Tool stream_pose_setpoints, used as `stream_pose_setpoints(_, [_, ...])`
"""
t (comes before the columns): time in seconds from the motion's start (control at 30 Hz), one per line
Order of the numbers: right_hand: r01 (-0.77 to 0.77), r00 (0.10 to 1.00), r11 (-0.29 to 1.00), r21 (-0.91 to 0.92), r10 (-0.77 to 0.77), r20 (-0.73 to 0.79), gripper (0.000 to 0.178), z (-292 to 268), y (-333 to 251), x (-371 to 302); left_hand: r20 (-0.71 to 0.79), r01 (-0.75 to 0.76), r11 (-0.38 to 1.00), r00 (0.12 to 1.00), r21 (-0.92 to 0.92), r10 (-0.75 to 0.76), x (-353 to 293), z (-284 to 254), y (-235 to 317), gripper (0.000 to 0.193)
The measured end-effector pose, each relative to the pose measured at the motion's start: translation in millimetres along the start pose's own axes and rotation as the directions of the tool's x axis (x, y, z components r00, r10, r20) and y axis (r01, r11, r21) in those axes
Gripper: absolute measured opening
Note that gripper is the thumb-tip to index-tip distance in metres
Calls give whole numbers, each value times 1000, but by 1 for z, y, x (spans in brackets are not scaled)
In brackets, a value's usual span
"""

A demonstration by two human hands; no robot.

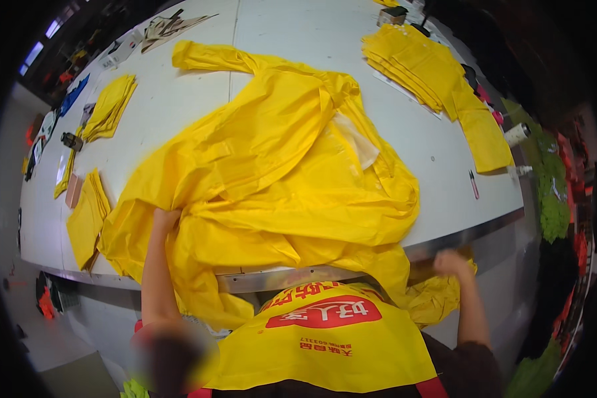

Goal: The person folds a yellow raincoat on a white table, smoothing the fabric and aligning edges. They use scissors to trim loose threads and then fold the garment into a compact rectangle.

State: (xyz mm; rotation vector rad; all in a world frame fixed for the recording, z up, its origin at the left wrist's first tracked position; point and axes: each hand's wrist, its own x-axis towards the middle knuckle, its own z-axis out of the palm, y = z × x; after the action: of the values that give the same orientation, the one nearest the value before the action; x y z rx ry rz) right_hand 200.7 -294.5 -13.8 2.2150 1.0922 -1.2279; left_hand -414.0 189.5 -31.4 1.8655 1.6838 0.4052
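Note:
A large yellow coat-like garment (245, 152) with a long sleeve stretched toward the far left lies rumpled over the white table. Its lower part hangs past the near edge. My left hand (168, 217) is closed on a fold of it at the left, with the fingertips sunk in the cloth. To the right, my right hand (451, 263) is beyond the metal-trimmed table edge, above a bunch of yellow fabric (434, 298). It is smeared by motion, so its fingers and anything in them cannot be made out. A pale patch (358, 140) shows inside the garment's opening.
Stacks of folded yellow pieces lie on the table (444, 192) at the far right (414, 63) and left (111, 109), with more pieces (87, 222) nearer. A pen (473, 184) is at right. I wear a yellow apron (325, 351). A dark blurred object (172, 358) covers the lower left.

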Motion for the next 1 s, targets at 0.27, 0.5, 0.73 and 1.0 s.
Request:
stream_pose_setpoints(0.27, [511, 440, 859, -20, -281, -853, 14, -191, -131, 119, 40, 119, 640, 990, -759, -137, -68, -27, 10, 21])
stream_pose_setpoints(0.5, [239, 406, 940, -243, -324, -854, 24, -190, -231, 178, 140, 217, 387, 966, -896, -217, -130, 18, 21, 48])
stream_pose_setpoints(0.73, [335, 512, 942, 10, -173, -841, 34, -194, -229, 179, 254, 384, 171, 826, -907, -503, -121, 17, -10, 38])
stream_pose_setpoints(1.0, [715, 695, 27, 699, -134, -706, 40, -324, -97, 158, -139, 164, 623, 902, -765, -408, -88, -31, -64, 42])
